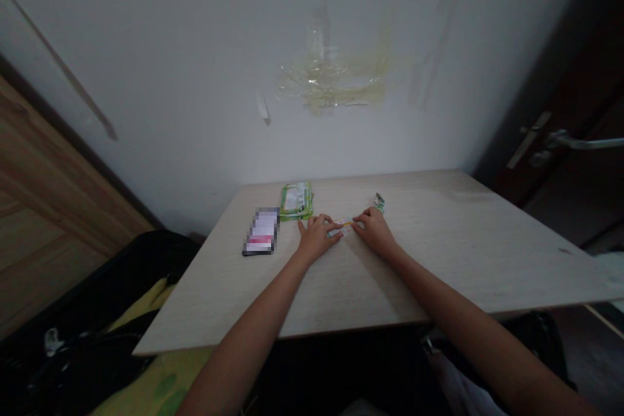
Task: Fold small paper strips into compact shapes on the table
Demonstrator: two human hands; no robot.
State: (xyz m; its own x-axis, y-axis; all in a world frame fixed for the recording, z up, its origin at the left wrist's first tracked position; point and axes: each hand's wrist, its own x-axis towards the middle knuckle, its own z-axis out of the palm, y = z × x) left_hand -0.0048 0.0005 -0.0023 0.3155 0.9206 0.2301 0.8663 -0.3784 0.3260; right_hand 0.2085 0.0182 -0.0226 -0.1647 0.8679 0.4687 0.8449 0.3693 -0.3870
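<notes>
Well inside the table edge (351, 328), fingers (361, 218) on printed strip (346, 221)

Seemingly paper strip (346, 221), smooth matt tabletop (448, 240).

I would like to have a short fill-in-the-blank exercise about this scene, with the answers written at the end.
1. The phone lies to the ____ of both hands.
2. The left hand and the ____ hand touch the strip.
3. The packets have edges coloured ____.

Missing words: left; right; green.
</notes>
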